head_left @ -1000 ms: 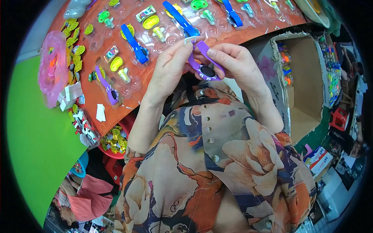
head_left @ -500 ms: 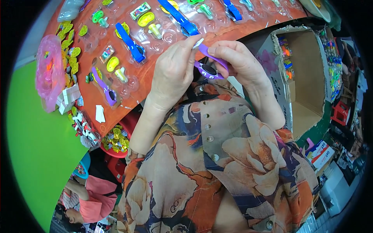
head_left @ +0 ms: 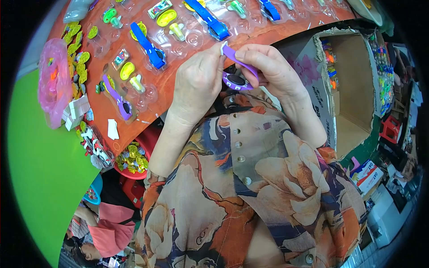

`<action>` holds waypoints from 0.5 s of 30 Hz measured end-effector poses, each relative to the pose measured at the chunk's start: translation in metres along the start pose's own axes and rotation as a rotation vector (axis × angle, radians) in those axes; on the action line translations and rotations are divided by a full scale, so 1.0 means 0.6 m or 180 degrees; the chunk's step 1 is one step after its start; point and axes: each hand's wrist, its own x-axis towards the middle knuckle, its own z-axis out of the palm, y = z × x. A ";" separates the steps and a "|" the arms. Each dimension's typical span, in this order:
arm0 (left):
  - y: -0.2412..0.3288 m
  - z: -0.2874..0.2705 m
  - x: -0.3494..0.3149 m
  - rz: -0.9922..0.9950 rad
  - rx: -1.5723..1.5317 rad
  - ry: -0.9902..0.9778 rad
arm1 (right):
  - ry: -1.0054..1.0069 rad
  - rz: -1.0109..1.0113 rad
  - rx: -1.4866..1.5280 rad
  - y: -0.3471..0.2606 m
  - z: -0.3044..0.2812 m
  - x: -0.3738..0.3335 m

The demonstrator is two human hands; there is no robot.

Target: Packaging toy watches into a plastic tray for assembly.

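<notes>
Both my hands hold a purple toy wristwatch (head_left: 237,76) just above the near edge of the orange table (head_left: 165,85). My left hand (head_left: 196,82) pinches a small white tag at the tip of the strap. My right hand (head_left: 268,67) grips the strap beside the dark round watch face, which hangs under my fingers. On the table beyond lie clear plastic blister trays (head_left: 187,31) holding blue toy watches (head_left: 210,20), another purple watch (head_left: 118,96), and small yellow and green pieces.
An open cardboard box (head_left: 353,89) with colourful toys along its wall stands at the right. A pink bag (head_left: 53,80) and yellow-green pieces lie at the table's left end. A red basin (head_left: 134,158) of yellow items sits below. Another person (head_left: 98,232) is at lower left.
The purple watch turned in my hands: its strap now points up toward the table and my left fingers moved to the white tag at its tip. My hands stayed close together.
</notes>
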 end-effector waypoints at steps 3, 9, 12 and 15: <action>-0.003 0.000 -0.002 0.0135 0.0129 0.0106 | -0.0031 -0.0004 -0.0104 0.004 0.000 0.002; 0.000 -0.010 0.000 0.0201 0.0250 -0.0166 | -0.0029 0.0187 -0.0023 0.014 -0.017 0.008; 0.006 -0.016 -0.004 0.0220 0.0050 -0.0089 | -0.0185 0.0167 -0.0076 0.011 -0.015 0.004; 0.005 -0.007 -0.008 0.0165 -0.0112 -0.0136 | -0.0314 0.0139 -0.0158 0.013 -0.028 0.010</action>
